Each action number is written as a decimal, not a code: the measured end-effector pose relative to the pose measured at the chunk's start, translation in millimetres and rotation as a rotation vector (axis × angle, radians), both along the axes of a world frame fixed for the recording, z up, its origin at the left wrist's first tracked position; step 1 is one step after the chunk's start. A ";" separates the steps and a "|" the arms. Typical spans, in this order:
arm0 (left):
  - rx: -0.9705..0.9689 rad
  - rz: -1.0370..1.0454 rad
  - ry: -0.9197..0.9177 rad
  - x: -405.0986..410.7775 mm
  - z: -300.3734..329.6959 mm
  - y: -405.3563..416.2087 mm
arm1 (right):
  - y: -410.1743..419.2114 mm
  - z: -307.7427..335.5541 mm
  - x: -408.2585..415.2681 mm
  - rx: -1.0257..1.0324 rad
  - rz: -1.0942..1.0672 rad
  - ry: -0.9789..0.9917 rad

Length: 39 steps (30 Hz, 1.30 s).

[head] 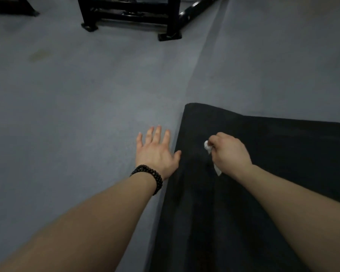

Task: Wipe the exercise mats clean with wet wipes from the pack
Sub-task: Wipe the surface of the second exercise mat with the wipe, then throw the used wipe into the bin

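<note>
Grey, slightly mottled gym flooring [77,91] fills most of my view, with the feet of a black metal equipment frame [130,14] at the top. A dark, near-black rubbery exercise mat [234,203] lies at lower right, its far corner rounded. My right hand [231,152] is curled tight around a crumpled white wet wipe [208,147] over the mat near its left edge; a tail of the wipe hangs below the fist. My left hand [157,152], a black beaded bracelet [149,176] on its wrist, is spread flat with fingers straight on the floor, thumb just at the mat's edge. To wipe well, I would open the wad out for more contact and work in overlapping strokes toward the edge while the left hand steadies me. I cannot tell whether the wipe is actually pressing on the mat, the mat runs out of frame right and below, and the pack is nowhere in view.
</note>
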<state>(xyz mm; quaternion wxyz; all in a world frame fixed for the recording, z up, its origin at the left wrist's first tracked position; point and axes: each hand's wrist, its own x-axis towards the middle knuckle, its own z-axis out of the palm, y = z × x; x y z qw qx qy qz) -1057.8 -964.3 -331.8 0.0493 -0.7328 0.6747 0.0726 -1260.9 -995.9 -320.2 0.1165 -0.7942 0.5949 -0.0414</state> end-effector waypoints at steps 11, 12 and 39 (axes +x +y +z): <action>0.092 -0.013 -0.004 -22.3 268.2 0.6 | -0.8 258.5 -26.0 0.006 -0.045 0.032; 0.085 -0.015 -0.002 -23.5 303.0 0.9 | -0.3 291.6 -27.0 0.003 -0.049 0.032; -0.120 0.109 0.046 34.4 986.0 81.2 | 52.7 943.0 -11.6 -0.228 0.044 -0.025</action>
